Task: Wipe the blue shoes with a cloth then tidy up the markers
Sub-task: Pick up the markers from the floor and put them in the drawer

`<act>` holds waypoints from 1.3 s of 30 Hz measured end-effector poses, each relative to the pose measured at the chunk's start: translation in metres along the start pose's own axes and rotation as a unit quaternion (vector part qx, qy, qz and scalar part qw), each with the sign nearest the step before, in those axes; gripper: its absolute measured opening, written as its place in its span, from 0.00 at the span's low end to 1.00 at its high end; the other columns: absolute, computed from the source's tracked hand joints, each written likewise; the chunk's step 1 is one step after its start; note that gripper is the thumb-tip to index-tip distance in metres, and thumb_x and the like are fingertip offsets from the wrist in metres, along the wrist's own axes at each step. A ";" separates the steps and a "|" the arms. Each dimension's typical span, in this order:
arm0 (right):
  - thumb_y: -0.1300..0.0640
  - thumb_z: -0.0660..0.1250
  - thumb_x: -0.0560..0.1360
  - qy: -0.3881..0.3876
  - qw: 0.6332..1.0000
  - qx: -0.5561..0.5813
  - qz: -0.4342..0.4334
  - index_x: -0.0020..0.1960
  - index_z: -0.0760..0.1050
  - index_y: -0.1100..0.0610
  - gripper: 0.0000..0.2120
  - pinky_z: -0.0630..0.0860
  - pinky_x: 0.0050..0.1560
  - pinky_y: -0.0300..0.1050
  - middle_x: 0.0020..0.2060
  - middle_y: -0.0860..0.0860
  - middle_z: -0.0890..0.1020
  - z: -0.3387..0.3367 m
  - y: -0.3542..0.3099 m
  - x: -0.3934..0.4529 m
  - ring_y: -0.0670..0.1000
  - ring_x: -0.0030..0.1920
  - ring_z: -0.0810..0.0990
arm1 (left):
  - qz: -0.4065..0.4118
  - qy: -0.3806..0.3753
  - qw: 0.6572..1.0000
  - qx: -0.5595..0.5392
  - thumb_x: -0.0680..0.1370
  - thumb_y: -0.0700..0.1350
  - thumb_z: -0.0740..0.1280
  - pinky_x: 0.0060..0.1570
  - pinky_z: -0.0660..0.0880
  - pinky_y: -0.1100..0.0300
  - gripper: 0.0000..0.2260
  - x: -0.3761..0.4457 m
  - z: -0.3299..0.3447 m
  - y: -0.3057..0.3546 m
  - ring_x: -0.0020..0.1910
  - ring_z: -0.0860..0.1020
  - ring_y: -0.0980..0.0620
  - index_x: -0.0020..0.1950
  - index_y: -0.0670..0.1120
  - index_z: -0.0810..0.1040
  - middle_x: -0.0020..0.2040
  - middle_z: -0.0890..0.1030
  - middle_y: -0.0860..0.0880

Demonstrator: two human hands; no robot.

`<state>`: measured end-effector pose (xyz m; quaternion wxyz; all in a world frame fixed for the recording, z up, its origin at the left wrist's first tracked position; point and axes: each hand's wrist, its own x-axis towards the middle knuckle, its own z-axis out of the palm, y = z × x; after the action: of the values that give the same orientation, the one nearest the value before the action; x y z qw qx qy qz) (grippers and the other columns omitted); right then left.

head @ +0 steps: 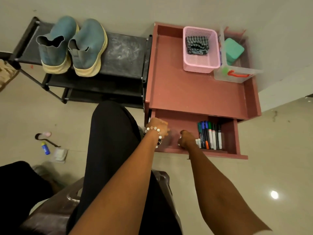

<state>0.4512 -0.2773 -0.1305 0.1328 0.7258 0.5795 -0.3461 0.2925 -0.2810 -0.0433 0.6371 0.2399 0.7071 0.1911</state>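
Inside open reddish-brown wooden drawer (179,119): left hand (158,126) and right hand (186,139) curled, grip unclear through blur; capped coloured markers (210,135) lie beside right hand.

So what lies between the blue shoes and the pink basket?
In the head view, the dusty bare stretch of the black rack shelf and the left wall of the reddish desk separate the blue shoes from the pink basket; nothing else.
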 end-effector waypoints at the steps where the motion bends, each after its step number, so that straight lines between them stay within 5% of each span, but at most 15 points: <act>1: 0.62 0.63 0.75 -0.006 1.000 -0.021 0.003 0.62 0.72 0.62 0.15 0.74 0.55 0.49 0.59 0.62 0.76 0.002 -0.002 0.003 0.60 0.58 0.76 | -0.023 -0.012 0.999 -0.027 0.79 0.40 0.61 0.42 0.79 0.57 0.10 -0.002 -0.002 0.000 0.43 0.80 0.46 0.56 0.39 0.79 0.49 0.82 0.41; 4: 0.59 0.62 0.77 -0.021 0.997 -0.079 0.000 0.61 0.70 0.63 0.14 0.74 0.54 0.49 0.58 0.61 0.77 0.009 -0.003 0.012 0.59 0.57 0.76 | -0.015 0.001 0.998 -0.068 0.79 0.34 0.60 0.27 0.72 0.66 0.07 -0.002 -0.001 0.010 0.27 0.77 0.54 0.45 0.42 0.76 0.35 0.78 0.46; 8: 0.60 0.64 0.76 -0.036 0.993 -0.114 -0.022 0.64 0.66 0.63 0.19 0.74 0.56 0.51 0.59 0.63 0.75 0.011 -0.002 0.024 0.61 0.59 0.75 | -0.005 -0.023 0.998 -0.051 0.78 0.34 0.61 0.31 0.72 0.63 0.08 0.003 0.003 0.019 0.30 0.76 0.54 0.42 0.45 0.75 0.35 0.79 0.48; 14: 0.65 0.63 0.76 -0.021 0.990 -0.140 -0.014 0.62 0.72 0.63 0.14 0.74 0.57 0.49 0.58 0.62 0.77 -0.005 0.017 0.032 0.61 0.58 0.77 | -0.033 -0.066 0.991 -0.116 0.78 0.33 0.63 0.22 0.72 0.67 0.08 0.017 -0.010 0.020 0.21 0.77 0.57 0.42 0.43 0.74 0.26 0.80 0.50; 22: 0.58 0.65 0.77 0.004 0.996 -0.087 -0.023 0.59 0.75 0.62 0.13 0.74 0.56 0.49 0.55 0.62 0.78 0.004 0.017 0.028 0.60 0.55 0.77 | -0.025 -0.024 0.998 -0.061 0.79 0.37 0.63 0.26 0.72 0.66 0.08 0.006 0.008 0.014 0.20 0.74 0.60 0.40 0.46 0.74 0.33 0.79 0.49; 28: 0.62 0.70 0.73 -0.017 0.998 -0.063 0.000 0.55 0.78 0.63 0.12 0.75 0.54 0.46 0.53 0.60 0.79 0.007 0.013 0.035 0.59 0.54 0.78 | -0.026 -0.021 0.998 -0.054 0.79 0.38 0.64 0.27 0.72 0.66 0.08 0.009 0.010 0.017 0.22 0.75 0.59 0.40 0.46 0.74 0.34 0.79 0.49; 34: 0.64 0.64 0.77 0.011 0.995 -0.092 -0.024 0.60 0.74 0.66 0.12 0.72 0.58 0.47 0.57 0.63 0.75 0.006 0.019 0.038 0.59 0.57 0.75 | -0.032 -0.023 0.998 -0.054 0.79 0.38 0.63 0.28 0.73 0.64 0.08 0.011 0.013 0.017 0.26 0.77 0.56 0.40 0.46 0.75 0.32 0.80 0.49; 39: 0.66 0.60 0.78 0.010 0.994 -0.102 -0.033 0.60 0.74 0.66 0.12 0.73 0.60 0.50 0.58 0.63 0.75 0.009 0.019 0.037 0.60 0.57 0.76 | -0.047 -0.036 0.997 -0.057 0.79 0.37 0.63 0.22 0.71 0.68 0.09 0.011 0.014 0.018 0.20 0.75 0.58 0.39 0.45 0.74 0.27 0.79 0.50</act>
<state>0.4692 -0.2611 -0.1652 0.1885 0.6922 0.6371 -0.2820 0.3075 -0.2606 -0.0441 0.6832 0.1760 0.6822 0.1922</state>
